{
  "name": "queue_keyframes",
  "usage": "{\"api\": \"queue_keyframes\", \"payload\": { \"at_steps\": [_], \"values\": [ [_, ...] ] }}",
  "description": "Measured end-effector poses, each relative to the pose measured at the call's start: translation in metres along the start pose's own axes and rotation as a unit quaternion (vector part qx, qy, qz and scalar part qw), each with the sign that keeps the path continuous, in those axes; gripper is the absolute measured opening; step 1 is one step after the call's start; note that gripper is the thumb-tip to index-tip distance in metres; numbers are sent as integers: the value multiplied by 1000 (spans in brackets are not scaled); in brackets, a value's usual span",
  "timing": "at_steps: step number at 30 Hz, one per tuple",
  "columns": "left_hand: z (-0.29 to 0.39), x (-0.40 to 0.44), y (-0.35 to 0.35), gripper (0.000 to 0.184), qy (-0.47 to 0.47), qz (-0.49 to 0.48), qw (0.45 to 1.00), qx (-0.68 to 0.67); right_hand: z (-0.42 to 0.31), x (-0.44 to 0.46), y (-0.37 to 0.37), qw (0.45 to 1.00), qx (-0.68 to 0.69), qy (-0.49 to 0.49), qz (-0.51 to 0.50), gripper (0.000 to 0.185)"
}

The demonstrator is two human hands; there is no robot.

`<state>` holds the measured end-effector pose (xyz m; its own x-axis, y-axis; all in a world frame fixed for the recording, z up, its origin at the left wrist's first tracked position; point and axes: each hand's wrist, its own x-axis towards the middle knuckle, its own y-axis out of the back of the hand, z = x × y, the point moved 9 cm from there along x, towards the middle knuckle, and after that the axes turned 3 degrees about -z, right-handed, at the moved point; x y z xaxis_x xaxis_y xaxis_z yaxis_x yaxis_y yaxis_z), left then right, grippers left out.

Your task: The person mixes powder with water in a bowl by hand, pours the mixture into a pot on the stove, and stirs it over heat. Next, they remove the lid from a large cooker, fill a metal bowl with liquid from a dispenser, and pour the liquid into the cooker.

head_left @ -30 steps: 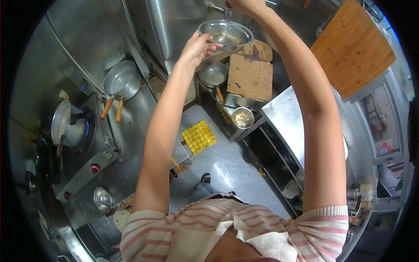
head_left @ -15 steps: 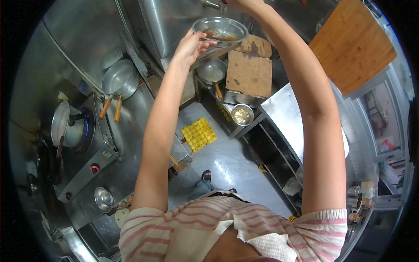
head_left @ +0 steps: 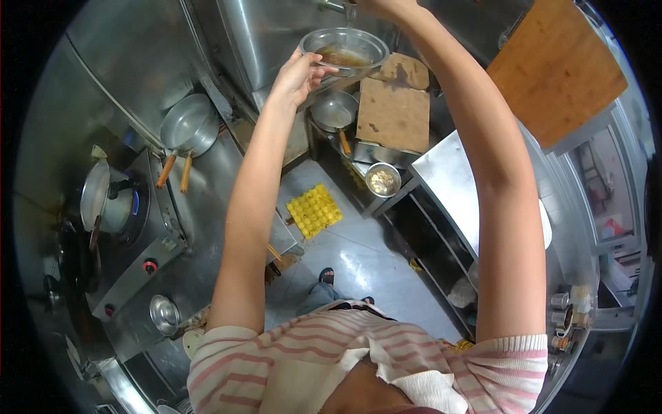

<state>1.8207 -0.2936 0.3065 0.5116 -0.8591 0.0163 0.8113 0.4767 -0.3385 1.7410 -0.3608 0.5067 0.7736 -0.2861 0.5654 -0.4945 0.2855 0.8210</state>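
My left hand (head_left: 301, 77) is closed on the rim and side of a clear bowl (head_left: 376, 67), its thumb over the edge. Brownish liquid (head_left: 341, 56) lies in the bowl, and a thin stream of water seems to fall into it from the tap (head_left: 334, 7). At the top edge of the view, my right hand (head_left: 386, 5) is up by the tap. Its fingers are mostly cut off, so their grip is hidden.
Below the bowl are a pan (head_left: 334, 112), a brown board (head_left: 393, 114) and a metal bowl of pale pieces (head_left: 383, 181). To the left, pans (head_left: 189, 127) stand near a stove with a pot (head_left: 103, 200). A yellow egg tray (head_left: 314, 210) lies on the floor.
The bowl in my left hand has shifted slightly left. The liquid inside now looks more even and spread out. My right hand stays by the tap.
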Motion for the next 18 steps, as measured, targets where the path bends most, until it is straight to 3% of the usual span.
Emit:
{"api": "queue_keyframes", "payload": {
  "at_steps": [7,9,18],
  "values": [
    [-2,-1,4,31,8,10,1000,-6,4,-2,-1,1000,1,3,7,21],
    [-3,-1,5,13,-7,6,1000,-19,5,-3,-1,1000,1,-1,9,21],
    [-4,-3,7,17,-17,7,999,-29,5,-7,1,1000,9,-15,-8,20]
  ]
}}
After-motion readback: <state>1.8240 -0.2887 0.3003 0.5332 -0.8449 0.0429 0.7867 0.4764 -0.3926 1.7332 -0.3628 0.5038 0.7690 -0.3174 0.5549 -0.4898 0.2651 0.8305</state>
